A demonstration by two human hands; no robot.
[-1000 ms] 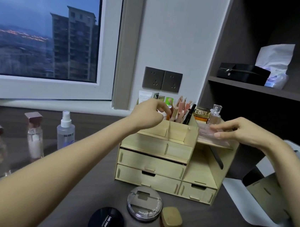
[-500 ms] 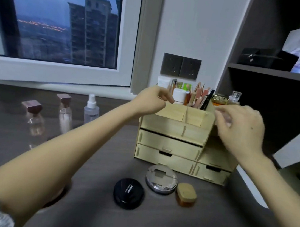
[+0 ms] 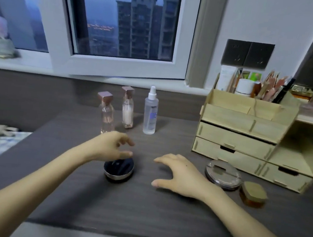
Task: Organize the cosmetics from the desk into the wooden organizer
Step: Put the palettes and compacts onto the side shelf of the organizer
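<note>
Left hand fingers curled apart over the black round compact, thumb at its top edge, grip not confirmed. Right hand fingers spread, holding nothing, just right of the compact. Silver compact and amber jar on the surface in front of the wooden organizer. Two pink-capped bottles and spray bottle stand upright behind the left hand.
</note>
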